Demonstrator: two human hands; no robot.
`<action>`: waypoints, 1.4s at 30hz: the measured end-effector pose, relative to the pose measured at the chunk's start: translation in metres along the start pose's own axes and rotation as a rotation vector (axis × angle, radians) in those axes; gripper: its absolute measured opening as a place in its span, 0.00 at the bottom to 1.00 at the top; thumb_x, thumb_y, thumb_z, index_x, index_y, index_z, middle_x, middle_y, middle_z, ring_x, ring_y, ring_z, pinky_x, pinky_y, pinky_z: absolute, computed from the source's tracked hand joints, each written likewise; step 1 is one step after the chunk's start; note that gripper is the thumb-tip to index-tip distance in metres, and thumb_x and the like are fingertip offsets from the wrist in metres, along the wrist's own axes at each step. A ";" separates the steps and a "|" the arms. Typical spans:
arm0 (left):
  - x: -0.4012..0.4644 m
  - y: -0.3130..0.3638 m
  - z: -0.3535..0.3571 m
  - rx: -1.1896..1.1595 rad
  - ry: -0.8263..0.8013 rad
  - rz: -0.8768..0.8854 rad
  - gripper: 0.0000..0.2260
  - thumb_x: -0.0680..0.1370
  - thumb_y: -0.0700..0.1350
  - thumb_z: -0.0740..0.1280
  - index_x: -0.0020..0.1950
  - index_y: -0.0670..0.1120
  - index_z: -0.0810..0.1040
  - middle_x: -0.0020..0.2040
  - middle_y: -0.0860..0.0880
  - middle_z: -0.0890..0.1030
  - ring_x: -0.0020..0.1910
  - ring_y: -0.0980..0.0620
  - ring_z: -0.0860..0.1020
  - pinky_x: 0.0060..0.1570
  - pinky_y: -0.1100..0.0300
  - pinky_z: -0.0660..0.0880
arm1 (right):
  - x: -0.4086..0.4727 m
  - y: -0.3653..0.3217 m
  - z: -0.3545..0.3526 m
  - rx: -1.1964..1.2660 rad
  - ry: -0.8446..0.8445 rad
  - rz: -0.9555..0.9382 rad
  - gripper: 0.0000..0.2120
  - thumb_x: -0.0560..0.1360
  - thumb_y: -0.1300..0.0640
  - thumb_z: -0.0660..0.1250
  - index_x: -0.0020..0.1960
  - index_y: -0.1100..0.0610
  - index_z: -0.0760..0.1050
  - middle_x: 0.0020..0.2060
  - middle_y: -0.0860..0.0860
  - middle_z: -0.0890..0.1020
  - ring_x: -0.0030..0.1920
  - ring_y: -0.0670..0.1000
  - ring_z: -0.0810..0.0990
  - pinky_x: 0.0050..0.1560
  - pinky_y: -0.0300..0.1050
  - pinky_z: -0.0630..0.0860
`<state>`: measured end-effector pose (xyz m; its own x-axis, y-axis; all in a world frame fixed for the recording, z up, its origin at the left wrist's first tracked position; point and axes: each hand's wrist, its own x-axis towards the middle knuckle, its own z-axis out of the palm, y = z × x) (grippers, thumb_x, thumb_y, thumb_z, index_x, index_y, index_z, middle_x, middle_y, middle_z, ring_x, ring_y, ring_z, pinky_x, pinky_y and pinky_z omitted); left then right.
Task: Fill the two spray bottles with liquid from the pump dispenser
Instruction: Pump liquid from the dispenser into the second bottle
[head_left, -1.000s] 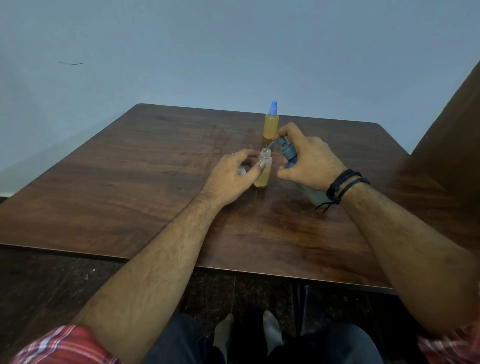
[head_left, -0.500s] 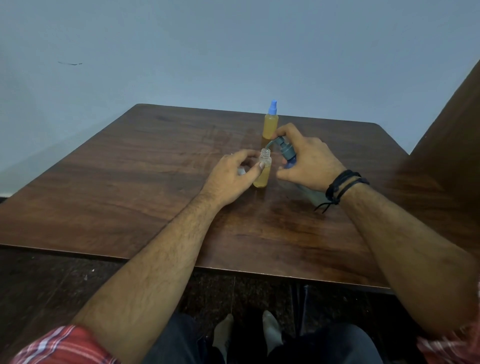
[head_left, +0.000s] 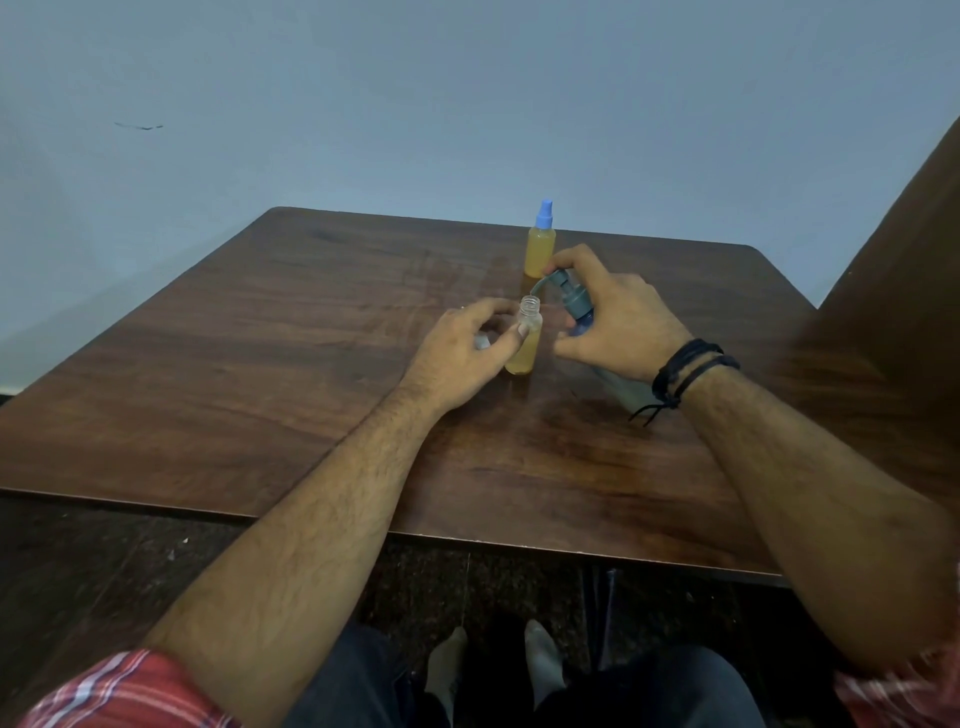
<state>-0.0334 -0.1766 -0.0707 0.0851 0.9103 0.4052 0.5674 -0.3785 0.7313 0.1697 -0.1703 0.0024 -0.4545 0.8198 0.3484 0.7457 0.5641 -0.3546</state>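
One small clear plastic spray bottle (head_left: 540, 244) stands amber-full and blue-capped behind the uncapped, nearly full second bottle (head_left: 525, 340), steadied by left hand (head_left: 465, 353) fingers while the right hand (head_left: 615, 327) grips the grey pump dispenser (head_left: 571, 304) beside it.

From my feed the tabletop (head_left: 291, 364) is dark wood-grain with a semi-gloss sheen, soft reflections near the middle. The 2 spray bottles look like translucent plastic: the open bottle (head_left: 525, 343) has a clear ribbed neck, the capped bottle (head_left: 540, 249) a matt blue plastic top. The pump dispenser (head_left: 574, 301) has a dull grey plastic head. Wristbands (head_left: 685, 369) look like black cord. Sleeve (head_left: 124, 691) is plaid cloth. Wall (head_left: 467, 104) is matt paint.
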 end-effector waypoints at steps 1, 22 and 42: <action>0.000 0.000 0.000 0.003 0.001 -0.002 0.15 0.80 0.56 0.68 0.65 0.54 0.80 0.55 0.59 0.82 0.57 0.63 0.78 0.59 0.59 0.76 | 0.000 0.000 0.000 -0.003 0.002 -0.006 0.29 0.68 0.56 0.72 0.66 0.45 0.66 0.36 0.46 0.79 0.34 0.46 0.78 0.35 0.37 0.71; 0.000 0.002 0.000 0.008 -0.003 -0.013 0.15 0.81 0.54 0.68 0.66 0.53 0.80 0.50 0.64 0.80 0.53 0.71 0.76 0.54 0.68 0.72 | 0.000 0.000 0.002 0.001 0.022 0.007 0.26 0.68 0.58 0.73 0.62 0.47 0.67 0.33 0.45 0.77 0.33 0.44 0.76 0.35 0.37 0.68; -0.001 0.000 0.001 0.040 -0.015 -0.036 0.21 0.77 0.63 0.65 0.67 0.56 0.77 0.56 0.59 0.81 0.60 0.58 0.78 0.61 0.49 0.77 | -0.001 -0.001 0.000 0.018 0.006 -0.008 0.27 0.69 0.57 0.73 0.64 0.47 0.67 0.35 0.42 0.76 0.34 0.43 0.76 0.35 0.35 0.68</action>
<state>-0.0329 -0.1773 -0.0717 0.0763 0.9259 0.3700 0.6028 -0.3384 0.7226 0.1699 -0.1714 0.0025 -0.4575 0.8144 0.3570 0.7328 0.5727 -0.3674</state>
